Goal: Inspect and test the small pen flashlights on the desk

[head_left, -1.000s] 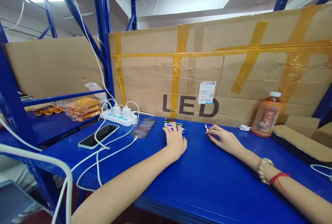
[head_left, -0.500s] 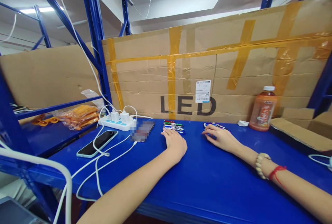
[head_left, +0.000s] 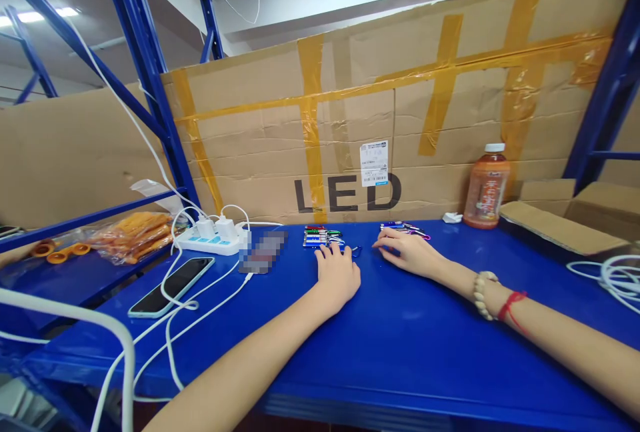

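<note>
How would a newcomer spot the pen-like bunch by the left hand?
Find the cardboard panel marked LED. Below its lettering, on the blue table, beyond the left hand, lies the pen-like bunch. A visible green piece sets it apart from the blue-purple bunch by the right hand.

Slim pieces (head_left: 321, 239), a power strip (head_left: 213, 243), a phone (head_left: 186, 276), a bottle (head_left: 484, 191) and a carton (head_left: 533, 231) are carried by the blue bench (head_left: 410, 345).

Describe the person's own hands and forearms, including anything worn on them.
Both the left hand and right hand are ungloved, and no sleeves show on the forearms. The right wrist wears a bracelet of pale, rounded beads and a knotted red cord; the left wrist shows nothing worn.
</note>
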Tool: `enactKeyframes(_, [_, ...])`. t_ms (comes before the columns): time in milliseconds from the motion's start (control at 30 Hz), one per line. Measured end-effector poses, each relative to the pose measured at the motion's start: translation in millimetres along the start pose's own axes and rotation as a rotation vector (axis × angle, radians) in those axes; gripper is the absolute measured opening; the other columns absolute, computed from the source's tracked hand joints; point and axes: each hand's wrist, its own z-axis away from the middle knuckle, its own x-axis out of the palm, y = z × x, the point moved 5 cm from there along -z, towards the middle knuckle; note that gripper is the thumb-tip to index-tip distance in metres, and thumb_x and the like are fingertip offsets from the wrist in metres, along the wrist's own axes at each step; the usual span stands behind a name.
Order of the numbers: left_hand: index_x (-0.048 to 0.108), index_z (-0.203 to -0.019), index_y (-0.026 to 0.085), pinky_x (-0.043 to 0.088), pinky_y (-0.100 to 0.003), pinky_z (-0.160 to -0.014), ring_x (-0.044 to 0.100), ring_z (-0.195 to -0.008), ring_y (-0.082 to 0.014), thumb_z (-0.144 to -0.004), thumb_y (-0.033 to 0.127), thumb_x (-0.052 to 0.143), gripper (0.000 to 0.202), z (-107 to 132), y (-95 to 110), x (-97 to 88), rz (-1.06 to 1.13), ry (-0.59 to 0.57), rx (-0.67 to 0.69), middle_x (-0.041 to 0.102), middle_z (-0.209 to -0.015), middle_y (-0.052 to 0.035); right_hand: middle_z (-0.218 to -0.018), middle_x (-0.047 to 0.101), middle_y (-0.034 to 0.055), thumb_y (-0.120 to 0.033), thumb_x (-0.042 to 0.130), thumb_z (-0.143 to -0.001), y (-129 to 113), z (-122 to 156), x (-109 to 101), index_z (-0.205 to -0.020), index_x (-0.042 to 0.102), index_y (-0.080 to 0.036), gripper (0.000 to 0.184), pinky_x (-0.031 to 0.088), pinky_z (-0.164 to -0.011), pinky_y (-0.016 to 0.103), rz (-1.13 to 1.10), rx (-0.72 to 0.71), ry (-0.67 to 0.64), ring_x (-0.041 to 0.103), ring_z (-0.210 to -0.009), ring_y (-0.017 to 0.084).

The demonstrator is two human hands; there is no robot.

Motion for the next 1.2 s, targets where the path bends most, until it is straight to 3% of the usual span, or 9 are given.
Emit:
enactKeyframes(133, [0.046, -0.126, 0.021, 0.031, -0.047, -0.093, 0.044, -0.114, -0.0311, -0.085, 0.029, 0.032, 0.045, 1, 8, 2.2, 0.115, -0.023, 0.134, 0.039, -0.132, -0.0147, -0.095, 0.058, 0.0062, -0.024, 0.040, -0.086, -9, -4, 1, -0.097, 0.062, -0.018, 0.025, 0.048, -0.064, 0.025, -0.040, 0.021, -0.004, 0.059, -0.077, 0.014])
enactKeyframes(267, [0.050, -0.119, 0.019, 0.034, -0.040, -0.091, 0.046, -0.109, -0.0241, -0.084, 0.024, 0.031, 0.040, 0, 14, 3.7, 0.240, -0.007, 0.220, 0.047, -0.121, -0.0107, -0.096, 0.058, 0.0075, -0.028, 0.037, -0.089, -15, -6, 4, -0.102, 0.061, -0.017, 0.029, 0.047, -0.067, 0.026, -0.063, 0.032, -0.005, 0.057, -0.084, 0.016])
enactKeyframes(400, [0.051, -0.114, 0.018, 0.035, -0.037, -0.090, 0.044, -0.108, -0.0220, -0.081, 0.015, 0.032, 0.038, -3, 11, 4.1, 0.321, 0.039, 0.175, 0.050, -0.112, -0.0089, -0.093, 0.059, 0.0076, -0.032, 0.037, -0.090, -15, -6, 5, -0.100, 0.062, -0.018, 0.031, 0.046, -0.071, 0.027, -0.092, 0.046, -0.035, 0.057, -0.085, 0.016])
enactKeyframes(600, [0.052, -0.112, 0.018, 0.032, -0.039, -0.093, 0.035, -0.113, -0.0252, -0.080, 0.015, 0.038, 0.036, -7, 1, 7.6, 0.375, 0.040, 0.053, 0.046, -0.117, -0.0103, -0.091, 0.061, 0.0064, -0.041, 0.045, -0.087, -17, -6, 8, -0.101, 0.063, -0.018, 0.032, 0.045, -0.076, 0.029, -0.201, 0.031, -0.085, 0.056, -0.085, 0.018])
enactKeyframes(867, [0.057, -0.102, 0.021, 0.034, -0.038, -0.088, 0.044, -0.105, -0.0231, -0.082, 0.023, 0.047, 0.022, -10, -2, 9.2, 0.455, 0.038, 0.083, 0.058, -0.106, -0.0052, -0.090, 0.061, 0.0083, -0.039, 0.028, -0.093, -18, -7, 12, -0.096, 0.062, -0.017, 0.040, 0.042, -0.078, 0.032, -0.245, 0.038, -0.115, 0.055, -0.086, 0.019])
enactKeyframes(1033, [0.063, -0.096, 0.021, 0.036, -0.034, -0.088, 0.052, -0.097, -0.0196, -0.081, 0.026, 0.052, 0.019, -16, -3, 11.1, 0.657, 0.066, 0.091, 0.065, -0.096, -0.0028, -0.086, 0.060, 0.0074, -0.043, 0.020, -0.094, -12, -6, 16, -0.088, 0.058, -0.017, 0.046, 0.040, -0.072, 0.030, -0.322, 0.150, -0.166, 0.055, -0.079, 0.018])
enactKeyframes(1200, [0.069, -0.089, 0.019, 0.040, -0.030, -0.078, 0.054, -0.080, -0.0175, -0.077, 0.025, 0.055, 0.019, -19, -1, 7.5, 0.806, 0.112, 0.160, 0.067, -0.085, -0.0034, -0.074, 0.059, 0.0052, -0.051, 0.023, -0.091, -13, -7, 19, -0.071, 0.053, -0.016, 0.050, 0.039, -0.065, 0.028, -0.449, 0.254, -0.161, 0.052, -0.068, 0.015])
